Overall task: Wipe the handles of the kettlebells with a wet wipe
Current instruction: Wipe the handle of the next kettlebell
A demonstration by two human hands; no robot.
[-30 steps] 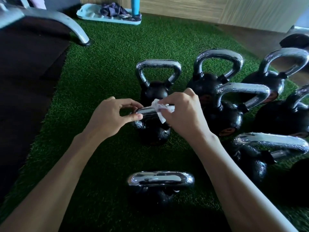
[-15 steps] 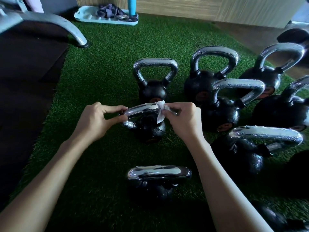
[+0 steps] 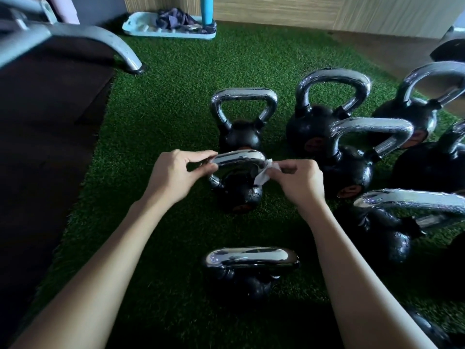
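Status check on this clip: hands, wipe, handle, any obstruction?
Left hand pinches left end of handle. Right hand pinches wet wipe at its right bend. Nothing blocking the wipe's path.

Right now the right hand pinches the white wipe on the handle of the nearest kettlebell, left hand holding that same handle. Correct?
Wrong kettlebell. In the head view the right hand pinches the white wipe on the handle of the middle kettlebell in the left column; the nearest kettlebell sits untouched. The left hand does hold that same handle.
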